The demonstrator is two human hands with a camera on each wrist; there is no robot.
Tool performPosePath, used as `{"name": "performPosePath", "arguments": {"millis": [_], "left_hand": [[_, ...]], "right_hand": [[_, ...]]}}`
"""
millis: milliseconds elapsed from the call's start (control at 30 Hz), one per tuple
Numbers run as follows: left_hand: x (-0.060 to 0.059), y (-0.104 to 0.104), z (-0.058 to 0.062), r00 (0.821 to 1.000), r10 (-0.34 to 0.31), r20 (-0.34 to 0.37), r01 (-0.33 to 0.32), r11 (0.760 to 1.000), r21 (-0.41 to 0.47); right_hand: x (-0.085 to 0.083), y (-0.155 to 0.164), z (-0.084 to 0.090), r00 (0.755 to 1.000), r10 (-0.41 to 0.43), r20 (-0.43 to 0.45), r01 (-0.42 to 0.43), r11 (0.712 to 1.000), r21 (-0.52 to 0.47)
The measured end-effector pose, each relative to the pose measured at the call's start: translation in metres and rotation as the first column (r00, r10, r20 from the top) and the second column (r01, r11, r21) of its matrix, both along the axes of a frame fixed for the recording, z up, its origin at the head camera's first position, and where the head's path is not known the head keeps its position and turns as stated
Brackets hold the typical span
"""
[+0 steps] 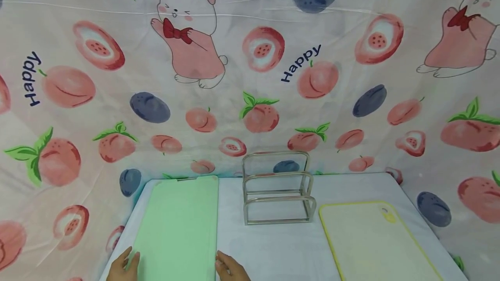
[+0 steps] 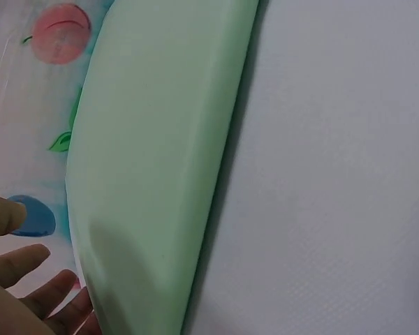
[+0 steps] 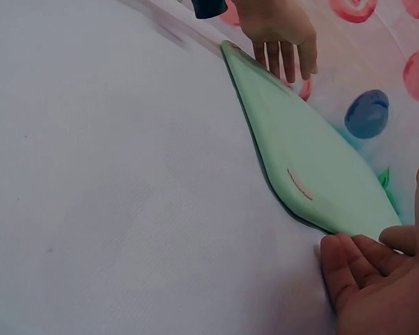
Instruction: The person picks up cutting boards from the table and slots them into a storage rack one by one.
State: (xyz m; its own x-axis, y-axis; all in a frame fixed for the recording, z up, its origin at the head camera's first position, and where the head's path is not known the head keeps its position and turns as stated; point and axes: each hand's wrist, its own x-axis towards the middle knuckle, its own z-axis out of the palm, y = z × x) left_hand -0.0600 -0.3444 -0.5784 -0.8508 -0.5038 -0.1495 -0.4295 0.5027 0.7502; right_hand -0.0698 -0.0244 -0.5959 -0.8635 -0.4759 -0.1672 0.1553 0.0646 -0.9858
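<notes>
A pale green cutting board (image 1: 179, 224) lies flat on the left part of the white table, with a narrow dark slot at its far end. My left hand (image 1: 124, 267) is beside the board's left edge, fingers loosely spread. In the left wrist view, the fingertips of that hand (image 2: 35, 286) come right up to the edge. At the opposite long side, my right hand (image 1: 231, 267) touches the right edge with its fingertips. The right wrist view shows this hand (image 3: 377, 279) with lightly bent fingers along the rim and the thumb at the board.
A wire metal rack (image 1: 279, 220) with upright loops stands at the back middle of the table (image 1: 273, 250). To its right lies a pale cutting board (image 1: 375, 242) with a yellow rim and a corner hole. A fruit-and-rabbit printed cloth (image 1: 234, 99) hangs behind and around the sides.
</notes>
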Motion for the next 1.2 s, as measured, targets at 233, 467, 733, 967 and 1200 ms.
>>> {"name": "performPosePath", "arguments": {"millis": [233,467,733,967,1200], "left_hand": [[-0.008,0.000,0.001,0.996,0.070,-0.062,-0.078,0.988,-0.134],[-0.016,-0.002,-0.001,0.996,0.081,-0.048,-0.087,0.986,-0.139],[-0.023,-0.004,-0.001,0.994,0.101,-0.030,-0.105,0.982,-0.157],[-0.029,-0.005,0.002,0.995,0.101,0.028,-0.095,0.982,-0.161],[-0.036,0.001,0.002,0.987,0.131,0.092,-0.117,0.983,-0.144]], "right_hand": [[-0.001,-0.003,0.003,0.998,-0.031,0.047,0.033,0.998,-0.045],[-0.010,-0.005,0.001,0.999,-0.015,-0.031,0.016,0.999,0.047],[-0.019,-0.016,-0.001,0.994,-0.046,-0.096,0.060,0.989,0.139],[-0.023,-0.019,0.000,0.990,-0.059,-0.126,0.074,0.990,0.119],[-0.030,-0.023,0.007,0.988,-0.033,-0.149,0.057,0.986,0.158]]}}
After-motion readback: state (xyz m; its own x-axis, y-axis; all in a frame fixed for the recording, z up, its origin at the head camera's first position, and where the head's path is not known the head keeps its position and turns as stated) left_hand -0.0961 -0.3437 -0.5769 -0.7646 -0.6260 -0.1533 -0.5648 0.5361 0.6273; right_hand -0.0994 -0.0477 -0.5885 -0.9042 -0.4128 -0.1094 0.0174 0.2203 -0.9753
